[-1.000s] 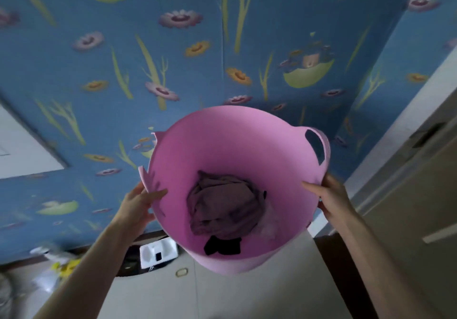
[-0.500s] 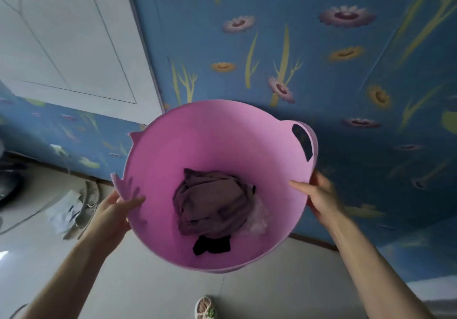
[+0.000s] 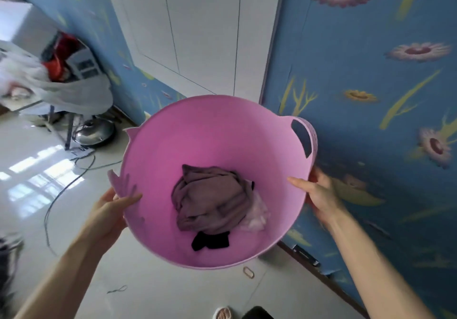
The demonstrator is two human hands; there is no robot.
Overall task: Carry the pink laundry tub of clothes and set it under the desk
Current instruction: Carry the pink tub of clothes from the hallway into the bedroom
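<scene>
I am holding the pink laundry tub (image 3: 197,133) up off the floor in front of me, tipped toward me so I am looking straight down into it. My left hand (image 3: 108,209) is gripping the rim on the left side, thumb hooked over the inside wall and the other fingers wrapped behind it, just below the tub's left handle tab. My right hand (image 3: 319,195) is clamping the rim on the right side the same way, thumb lying inside and fingers curled around the outside, directly under the right handle (image 3: 306,138) with its cut-out. Lying in the bottom of the tub is a crumpled mauve garment (image 3: 210,197), with a pale pink piece (image 3: 256,217) touching its right edge and a black piece (image 3: 210,240) poking out below it. Behind the tub are a white door (image 3: 202,29) and blue flowered wallpaper (image 3: 371,71). I am standing on a glossy pale floor (image 3: 158,291), where a dark cable (image 3: 61,192) is trailing off to the left toward a metal pot lid (image 3: 95,131) sitting under a cluttered table (image 3: 37,88) draped with white cloth.
</scene>
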